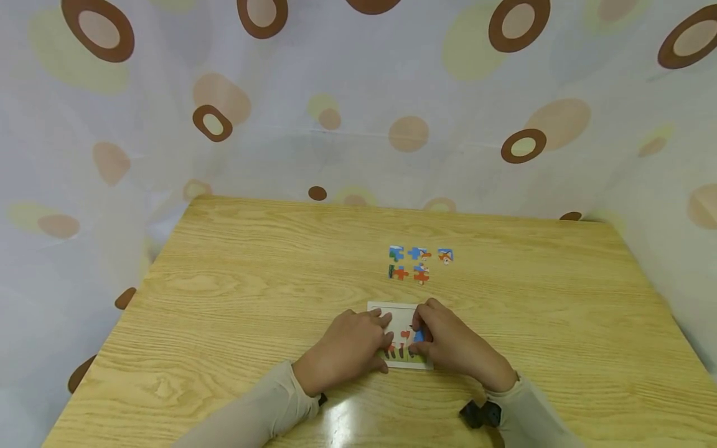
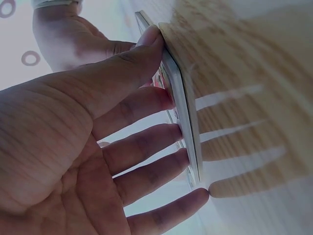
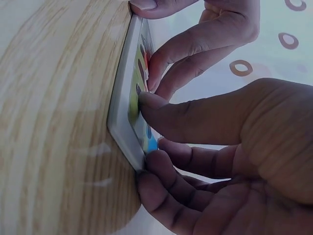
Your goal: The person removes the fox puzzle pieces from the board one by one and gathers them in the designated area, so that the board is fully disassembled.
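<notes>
Across the lower frame, the tabletop (image 1: 252, 267) is wood-grained, smooth and glossy; at lower centre, the puzzle tray (image 1: 410, 365) has a smooth rim; at bottom, the sleeves (image 1: 252, 401) are matt cloth, the black block (image 1: 473, 414) plastic-looking; across the top, the creased backdrop (image 1: 358, 158) could be cloth or thin plastic.

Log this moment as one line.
left hand: touching white-framed rectangular picture-puzzle board | right hand: fingers bent, touching board's right side | loose multicoloured jigsaw pieces: on wood-grain tabletop, beyond board

We see a white-rimmed rectangular puzzle board (image 1: 404, 365), blue-and-orange jigsaw pieces (image 1: 421, 275), a yellow wood-grained worktop (image 1: 269, 280) and brown-ringed white backdrop (image 1: 364, 81).
</notes>
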A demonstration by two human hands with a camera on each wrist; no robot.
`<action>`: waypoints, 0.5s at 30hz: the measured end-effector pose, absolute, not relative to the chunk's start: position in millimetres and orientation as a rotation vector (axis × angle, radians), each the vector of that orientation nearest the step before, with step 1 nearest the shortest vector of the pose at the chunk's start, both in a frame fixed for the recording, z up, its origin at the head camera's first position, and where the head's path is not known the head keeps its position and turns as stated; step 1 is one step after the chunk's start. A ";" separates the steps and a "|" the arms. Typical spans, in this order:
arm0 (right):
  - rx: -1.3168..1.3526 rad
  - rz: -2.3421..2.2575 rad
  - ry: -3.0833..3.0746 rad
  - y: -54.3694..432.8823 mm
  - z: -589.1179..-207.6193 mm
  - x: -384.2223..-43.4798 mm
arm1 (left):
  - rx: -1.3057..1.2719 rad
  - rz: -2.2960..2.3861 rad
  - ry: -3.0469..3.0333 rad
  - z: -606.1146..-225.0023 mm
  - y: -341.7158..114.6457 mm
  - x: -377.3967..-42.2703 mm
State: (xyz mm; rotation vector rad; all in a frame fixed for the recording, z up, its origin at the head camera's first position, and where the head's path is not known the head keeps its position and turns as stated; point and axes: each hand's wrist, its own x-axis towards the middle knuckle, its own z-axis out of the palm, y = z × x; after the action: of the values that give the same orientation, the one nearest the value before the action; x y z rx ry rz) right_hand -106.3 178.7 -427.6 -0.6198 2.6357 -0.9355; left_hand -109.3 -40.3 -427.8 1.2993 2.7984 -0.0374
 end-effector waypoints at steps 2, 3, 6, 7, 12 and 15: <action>-0.615 -0.941 2.640 177.9 -427.7 -106.6 | 1.291 -0.038 2.797 -427.4 -40.4 -109.3; -0.616 -0.943 2.644 177.7 -427.9 -106.8 | 1.289 -0.034 2.796 -427.0 -40.4 -109.3; -0.618 -0.946 2.662 177.0 -429.8 -107.0 | 1.281 -0.027 2.791 -426.4 -40.1 -109.2; -0.623 -0.948 2.666 176.9 -430.5 -106.8 | 1.278 -0.026 2.791 -426.2 -40.0 -109.3; -0.654 -1.001 2.620 181.1 -433.7 -109.9 | 1.277 -0.040 2.792 -425.1 -39.3 -109.1; -0.658 -1.082 2.585 188.7 -434.1 -116.1 | 1.268 -0.037 2.782 -424.7 -40.0 -107.8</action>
State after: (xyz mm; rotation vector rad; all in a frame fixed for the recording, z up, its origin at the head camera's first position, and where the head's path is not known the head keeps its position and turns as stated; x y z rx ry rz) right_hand -116.1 188.7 -434.1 -0.6581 2.5845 -1.0822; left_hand -107.8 -40.0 -424.7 1.2682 2.7820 -0.0373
